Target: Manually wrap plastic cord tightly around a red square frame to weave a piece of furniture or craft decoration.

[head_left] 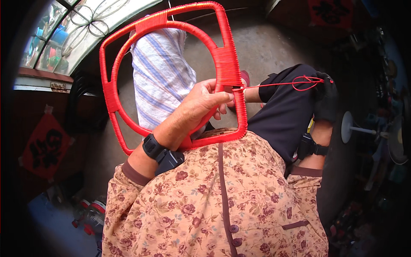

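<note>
A rounded-square frame (pixel 227 64) with an inner ring, both wrapped in red cord, leans over my lap. Broad wrapped bands join ring and square. My left hand (pixel 204 100) reaches across the ring and is closed on the right side of the frame, thumb near a short gap below the right band. From that gap a red cord (pixel 274 85) runs taut to the right and ends in loose loops at my right hand (pixel 327 103). That hand wears a dark glove and is closed on the cord above my right knee; its fingers are hard to make out.
A blue-striped white cloth (pixel 160 73) covers my left leg beneath the frame. A window (pixel 81 30) with a curled metal grille stands at the far left. Lidded plastic containers (pixel 94 216) sit low left. A white round-based object (pixel 347 127) stands right of my right arm.
</note>
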The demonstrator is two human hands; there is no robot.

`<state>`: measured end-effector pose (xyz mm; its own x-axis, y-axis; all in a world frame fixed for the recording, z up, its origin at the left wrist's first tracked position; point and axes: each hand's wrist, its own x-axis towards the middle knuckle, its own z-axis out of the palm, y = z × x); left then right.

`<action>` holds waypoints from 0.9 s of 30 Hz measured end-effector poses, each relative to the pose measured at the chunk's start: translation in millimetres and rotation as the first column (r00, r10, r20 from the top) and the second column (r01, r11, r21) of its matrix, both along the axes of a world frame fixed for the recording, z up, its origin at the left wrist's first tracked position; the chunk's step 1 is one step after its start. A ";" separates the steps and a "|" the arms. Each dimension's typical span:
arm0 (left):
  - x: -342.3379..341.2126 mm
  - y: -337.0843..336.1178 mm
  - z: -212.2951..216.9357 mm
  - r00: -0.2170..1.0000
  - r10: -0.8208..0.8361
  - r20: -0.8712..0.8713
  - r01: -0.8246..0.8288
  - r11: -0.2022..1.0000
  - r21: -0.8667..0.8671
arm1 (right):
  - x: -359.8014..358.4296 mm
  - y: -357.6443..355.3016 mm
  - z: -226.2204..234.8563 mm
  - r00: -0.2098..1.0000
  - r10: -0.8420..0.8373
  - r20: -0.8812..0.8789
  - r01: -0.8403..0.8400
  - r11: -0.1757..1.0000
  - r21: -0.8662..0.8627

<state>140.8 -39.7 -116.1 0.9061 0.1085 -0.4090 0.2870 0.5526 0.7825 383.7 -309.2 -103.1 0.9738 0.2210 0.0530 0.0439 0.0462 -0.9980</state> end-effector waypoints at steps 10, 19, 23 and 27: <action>4.5 -4.4 -0.5 0.999 0.036 0.035 -0.038 0.998 0.060 | -101.9 99.6 -14.4 0.678 0.660 -0.324 -0.707 0.706 -0.043; 6.7 -6.1 4.2 0.999 0.043 0.009 -0.044 0.999 0.009 | -90.0 83.2 -17.0 0.578 0.706 -0.410 -0.776 0.631 -0.007; 4.6 -3.5 1.0 0.998 0.031 0.047 -0.029 0.999 -0.031 | -110.3 107.4 -4.4 0.655 0.572 -0.494 -0.278 0.791 0.545; 4.6 -3.7 -2.3 0.999 -0.004 0.032 0.005 0.999 -0.032 | -103.2 114.4 -17.6 0.582 0.679 -0.447 -0.250 0.673 0.696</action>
<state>145.3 -43.4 -118.3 0.9193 0.0915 -0.3827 0.2644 0.5765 0.7731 280.5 -194.8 -120.6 0.5529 0.7943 -0.2519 -0.7579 0.3538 -0.5481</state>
